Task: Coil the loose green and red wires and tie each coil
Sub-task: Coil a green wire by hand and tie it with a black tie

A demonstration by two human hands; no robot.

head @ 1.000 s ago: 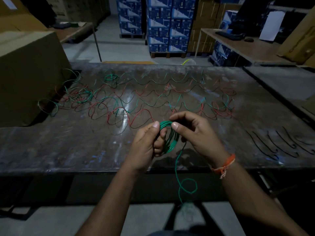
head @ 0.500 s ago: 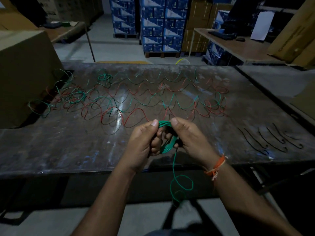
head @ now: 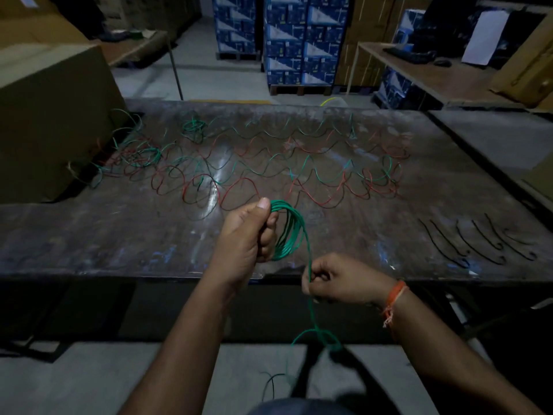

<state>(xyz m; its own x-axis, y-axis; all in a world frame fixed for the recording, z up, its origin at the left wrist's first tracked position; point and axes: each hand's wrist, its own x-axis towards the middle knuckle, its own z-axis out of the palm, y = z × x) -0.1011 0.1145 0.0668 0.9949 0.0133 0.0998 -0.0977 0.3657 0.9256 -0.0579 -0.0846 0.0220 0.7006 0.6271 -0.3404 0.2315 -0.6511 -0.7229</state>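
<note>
Green tail (head: 314, 330) hangs below worktop (head: 89, 235) front edge, loops near floor. R hand (head: 338, 280) at that edge, fingers curled, pinching the tail. L hand (head: 248, 235) just above edge, gripping green coil (head: 288, 232) upright, thumb on top. Beyond coil: loose red/green wires (head: 269, 169) spread over worktop middle. Black ties (head: 478, 241) right of coil. Cardboard box (head: 51, 121) far left corner.

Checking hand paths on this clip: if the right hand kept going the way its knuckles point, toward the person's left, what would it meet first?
Probably the left forearm. The right hand, pinching the green wire below the coil, points that way along the table edge; depth is unclear.
</note>
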